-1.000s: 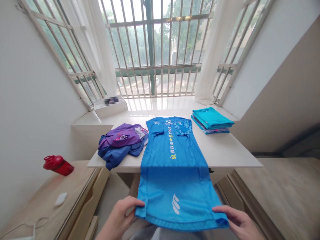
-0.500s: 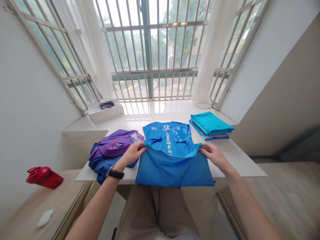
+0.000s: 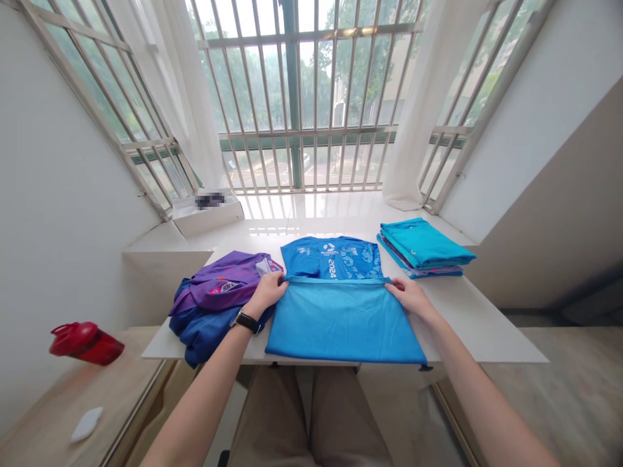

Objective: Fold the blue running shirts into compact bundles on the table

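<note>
A blue T-shirt (image 3: 343, 321) with white print lies on the white table, its lower part folded up over the chest. My left hand (image 3: 269, 290) pinches the left end of the folded edge. At the opposite end of that edge, my right hand (image 3: 407, 296) grips the cloth between thumb and fingers. The edge runs nearly straight between both hands, covering most of the printed column below "2024". Close beside my left hand is a loose heap with a purple shirt (image 3: 221, 279) on top of dark blue clothing (image 3: 204, 334).
A stack of folded clothes (image 3: 423, 245), turquoise on top, sits at the table's (image 3: 487, 331) right. An open white box (image 3: 209, 217) stands on the sill by the barred window. To the left, a red shaker bottle (image 3: 87, 342) and a small white object (image 3: 86, 425) rest on a lower surface.
The shirt's folded edge, sagging earlier, is now pulled straight and lies flatter, hiding more of the print. Both hands still grip its ends. The view has shifted slightly.
</note>
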`<state>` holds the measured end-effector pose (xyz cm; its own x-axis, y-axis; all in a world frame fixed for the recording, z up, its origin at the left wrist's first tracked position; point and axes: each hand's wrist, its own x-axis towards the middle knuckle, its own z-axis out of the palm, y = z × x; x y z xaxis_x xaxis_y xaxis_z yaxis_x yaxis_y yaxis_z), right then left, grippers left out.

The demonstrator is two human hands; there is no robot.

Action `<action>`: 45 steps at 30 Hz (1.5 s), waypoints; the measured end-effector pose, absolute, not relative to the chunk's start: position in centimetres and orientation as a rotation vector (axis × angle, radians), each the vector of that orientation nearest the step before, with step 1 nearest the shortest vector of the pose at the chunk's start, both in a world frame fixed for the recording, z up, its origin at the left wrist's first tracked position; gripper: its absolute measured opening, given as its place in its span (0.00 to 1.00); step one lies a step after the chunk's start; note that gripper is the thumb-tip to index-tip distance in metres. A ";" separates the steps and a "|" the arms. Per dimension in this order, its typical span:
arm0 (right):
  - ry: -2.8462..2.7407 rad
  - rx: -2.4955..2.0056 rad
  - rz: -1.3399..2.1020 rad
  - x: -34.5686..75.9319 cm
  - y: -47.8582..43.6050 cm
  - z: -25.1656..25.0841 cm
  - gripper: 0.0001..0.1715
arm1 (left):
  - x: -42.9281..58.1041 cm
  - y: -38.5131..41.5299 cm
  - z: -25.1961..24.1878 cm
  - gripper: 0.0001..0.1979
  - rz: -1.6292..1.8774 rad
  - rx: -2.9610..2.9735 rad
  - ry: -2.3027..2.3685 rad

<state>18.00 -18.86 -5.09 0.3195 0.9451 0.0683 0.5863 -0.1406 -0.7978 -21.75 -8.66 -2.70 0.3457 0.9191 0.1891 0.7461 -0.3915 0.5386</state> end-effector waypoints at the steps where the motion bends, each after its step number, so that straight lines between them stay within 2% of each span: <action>1: -1.356 -1.867 0.560 18.0 -18.7 -5.2 0.19 | -21.7 -8.5 -2.9 0.05 0.657 2.265 1.481; 3: -1.337 -1.927 0.473 17.8 -18.9 -5.4 0.18 | -21.6 -8.7 -3.1 0.05 0.655 2.275 1.507; 6: -1.369 -1.967 0.215 16.7 -20.0 -5.0 0.23 | -21.2 -10.1 -2.8 0.18 0.751 2.353 1.576; 9: -1.645 -1.872 -0.056 14.3 -21.2 -4.8 0.25 | -20.3 -12.4 -3.0 0.21 0.778 2.592 1.486; 12: -1.987 -1.824 -0.064 11.7 -22.0 -5.6 0.33 | -18.9 -14.5 -4.3 0.27 0.534 2.758 1.284; 15: -2.099 -1.987 -0.014 10.9 -22.4 -7.2 0.42 | -17.5 -15.5 -5.9 0.33 0.342 2.778 1.288; 19: -2.086 -2.176 -0.004 12.9 -22.4 -8.0 0.45 | -15.2 -14.9 -6.7 0.34 0.294 2.808 1.296; 25: -2.039 -2.282 0.007 15.5 -22.3 -7.4 0.43 | -12.3 -13.1 -6.3 0.35 0.279 2.836 1.247; 38: -2.017 -2.196 -0.031 13.2 -22.1 -7.5 0.42 | -15.2 -13.7 -6.1 0.33 0.332 2.743 1.333; 42: -1.910 -2.305 -0.114 13.0 -22.1 -7.6 0.45 | -15.2 -13.6 -6.0 0.35 0.345 2.712 1.363; 45: -1.880 -2.386 -0.055 12.9 -22.1 -7.8 0.48 | -15.2 -13.6 -6.3 0.36 0.328 2.687 1.365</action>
